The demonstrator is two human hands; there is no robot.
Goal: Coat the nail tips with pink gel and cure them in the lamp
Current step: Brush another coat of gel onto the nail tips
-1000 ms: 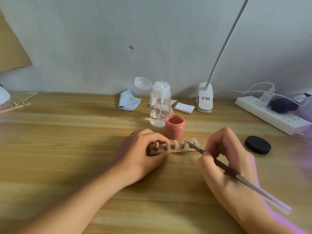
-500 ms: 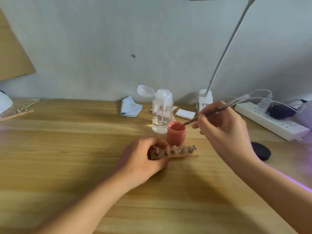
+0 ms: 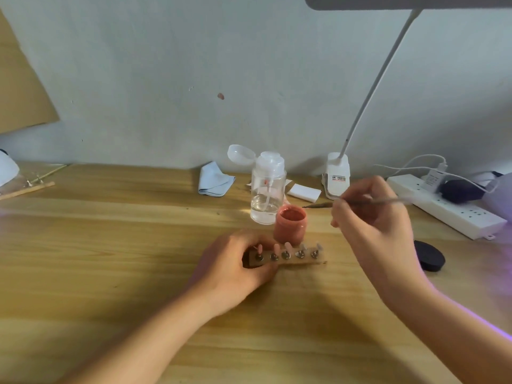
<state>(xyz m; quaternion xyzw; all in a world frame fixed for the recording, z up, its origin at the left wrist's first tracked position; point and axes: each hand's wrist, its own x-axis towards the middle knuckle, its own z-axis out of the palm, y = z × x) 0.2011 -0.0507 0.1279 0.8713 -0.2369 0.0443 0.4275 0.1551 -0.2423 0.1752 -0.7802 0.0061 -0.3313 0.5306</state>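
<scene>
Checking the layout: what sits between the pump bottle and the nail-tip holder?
The open pink gel jar, in the head view.

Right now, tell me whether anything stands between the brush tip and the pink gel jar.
Nothing visible does. The right hand holds the brush with its tip just beside the open rim of the pink gel jar; the black lid lies off to the right.

Top edge crops lamp head [image 3: 401, 1]; brush handle [image 3: 388, 201] blurred.
</scene>
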